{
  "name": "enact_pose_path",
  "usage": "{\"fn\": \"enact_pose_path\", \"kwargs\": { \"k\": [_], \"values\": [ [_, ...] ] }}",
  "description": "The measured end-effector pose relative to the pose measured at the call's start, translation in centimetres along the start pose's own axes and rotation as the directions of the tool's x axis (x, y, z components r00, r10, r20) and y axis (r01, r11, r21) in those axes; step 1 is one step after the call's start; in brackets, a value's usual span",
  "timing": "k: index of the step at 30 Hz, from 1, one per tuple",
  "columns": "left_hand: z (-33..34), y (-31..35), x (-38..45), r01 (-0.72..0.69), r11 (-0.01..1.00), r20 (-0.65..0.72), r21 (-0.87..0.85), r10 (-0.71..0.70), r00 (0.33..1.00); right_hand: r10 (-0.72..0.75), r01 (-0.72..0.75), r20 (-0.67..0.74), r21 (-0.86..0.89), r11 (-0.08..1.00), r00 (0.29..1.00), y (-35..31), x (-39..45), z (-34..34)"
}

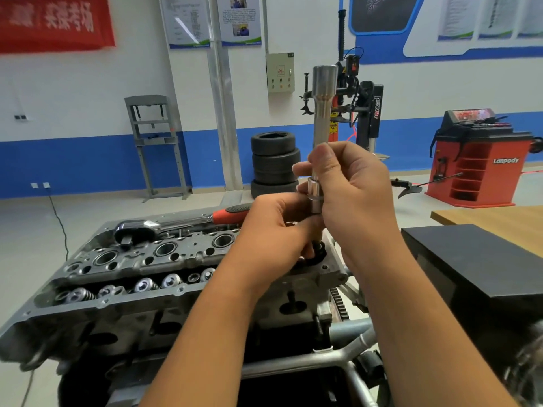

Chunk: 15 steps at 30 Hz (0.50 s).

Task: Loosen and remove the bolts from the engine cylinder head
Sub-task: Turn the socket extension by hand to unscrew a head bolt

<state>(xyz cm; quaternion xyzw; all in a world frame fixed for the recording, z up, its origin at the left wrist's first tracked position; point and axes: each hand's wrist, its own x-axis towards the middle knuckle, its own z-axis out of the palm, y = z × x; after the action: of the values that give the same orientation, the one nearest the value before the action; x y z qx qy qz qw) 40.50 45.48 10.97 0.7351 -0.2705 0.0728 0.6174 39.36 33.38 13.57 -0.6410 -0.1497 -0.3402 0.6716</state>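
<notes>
Chrome extension bar (323, 113) stands upright with a socket (315, 198) on its lower end; we grip it in our right hand (352, 195). Our left hand (276, 227) pinches just below the socket, object hidden. Cylinder head (141, 259) sits below both hands, red-handled ratchet (176, 224) lying on top.

Workshop bay, white and blue walls

White wall (88, 92) above a blue band (88, 163); red banner (55, 22) upper left, posters (211, 20) beside it, grey control box (280, 72) mounted further right. Grey press frame (157, 145) on pale floor (35, 230). Stacked tyres (274, 163) near a tyre changer (361, 110). Red wheel balancer (476, 160) at right, wooden tabletop (499, 221) in front.
</notes>
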Motion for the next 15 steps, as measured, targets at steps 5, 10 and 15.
{"fn": "enact_pose_path", "kwargs": {
  "k": [5,10,15],
  "values": [
    [0.4,0.0,0.0,0.01,0.996,-0.168,0.093,0.006,0.986,0.043,-0.045,0.036,0.07,0.997,0.998,0.0,0.0,-0.4],
    [0.3,-0.1,0.0,0.04,0.998,-0.091,0.058,-0.034,0.995,-0.005,0.003,0.036,0.043,0.999,0.999,0.3,0.3,-1.1],
    [0.3,-0.2,0.2,0.014,0.983,-0.145,0.183,0.013,0.989,0.014,-0.013,0.091,-0.013,1.0,0.996,0.4,0.5,-1.1]
  ]
}}
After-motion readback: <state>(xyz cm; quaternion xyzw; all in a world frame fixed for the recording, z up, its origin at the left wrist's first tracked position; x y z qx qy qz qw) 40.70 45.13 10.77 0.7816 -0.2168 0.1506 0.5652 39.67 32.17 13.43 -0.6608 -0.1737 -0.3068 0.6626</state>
